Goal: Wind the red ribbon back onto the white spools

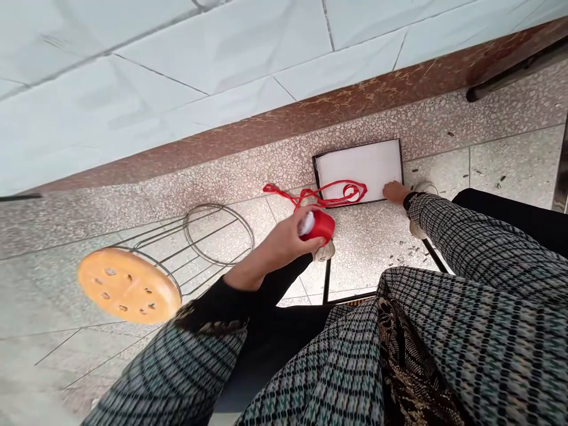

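Terrazzo floor (368,248): red spool (320,226) gripped in closed left hand (286,239); right hand (394,191) open, fingers on white box (357,149) edge, likely steadying it

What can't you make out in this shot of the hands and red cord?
All in the head view:
- Blurred: the white end of the red spool, partly hidden by the left hand.
- Too small: what the dark specks on the floor are; whether the right hand touches the white board.
- Cut off: the dark bar at the top right edge.
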Demonstrator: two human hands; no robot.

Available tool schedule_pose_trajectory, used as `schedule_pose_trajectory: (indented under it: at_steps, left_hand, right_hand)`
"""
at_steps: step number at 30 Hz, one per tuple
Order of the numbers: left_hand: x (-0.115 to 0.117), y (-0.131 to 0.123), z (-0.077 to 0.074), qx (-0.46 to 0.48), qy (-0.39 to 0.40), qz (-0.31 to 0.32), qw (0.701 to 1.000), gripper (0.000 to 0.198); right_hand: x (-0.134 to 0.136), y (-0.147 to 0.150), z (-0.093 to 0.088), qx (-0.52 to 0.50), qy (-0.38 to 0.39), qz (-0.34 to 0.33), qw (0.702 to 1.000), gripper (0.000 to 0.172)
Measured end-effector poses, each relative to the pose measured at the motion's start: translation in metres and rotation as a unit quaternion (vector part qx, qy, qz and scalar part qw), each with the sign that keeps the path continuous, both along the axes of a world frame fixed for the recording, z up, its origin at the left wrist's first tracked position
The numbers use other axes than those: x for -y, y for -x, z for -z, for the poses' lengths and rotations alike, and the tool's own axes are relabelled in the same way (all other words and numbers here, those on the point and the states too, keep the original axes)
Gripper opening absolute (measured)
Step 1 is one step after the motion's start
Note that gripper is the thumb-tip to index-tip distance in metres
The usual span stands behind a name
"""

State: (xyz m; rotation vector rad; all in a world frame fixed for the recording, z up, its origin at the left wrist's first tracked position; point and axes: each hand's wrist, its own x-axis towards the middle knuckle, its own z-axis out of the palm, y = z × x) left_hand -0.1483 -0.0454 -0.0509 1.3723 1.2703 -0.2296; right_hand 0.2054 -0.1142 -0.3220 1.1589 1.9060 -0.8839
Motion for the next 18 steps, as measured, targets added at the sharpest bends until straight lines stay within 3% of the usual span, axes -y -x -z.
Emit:
schedule_pose_trajectory:
  at_steps: [4,7,10,14,18]
  left_hand:
    - [0.018,-0.012,0.076,-0.018,0.116,0.085,0.989,0.072]
    - [0.026,-0.025,0.132,-0.047,0.125,0.093,0.987,0.072]
    - [0.033,-0.043,0.177,-0.044,0.105,0.081,0.990,0.070]
    - [0.050,-0.069,0.214,-0.037,0.088,0.037,0.995,0.071]
    - [0.068,-0.081,0.227,-0.025,0.090,-0.032,0.995,0.078]
  right_hand:
    - [-0.001,-0.005,0.000,0.006,-0.008,0.007,1.000,0.042]
    - [0.000,-0.010,0.001,0.006,-0.013,0.009,1.000,0.042]
    - [0.003,-0.012,0.003,0.004,-0.009,0.010,1.000,0.042]
    - [0.004,-0.011,0.007,0.003,-0.003,0.026,1.000,0.041]
    - [0.002,-0.013,0.006,0.003,-0.006,0.068,0.998,0.039]
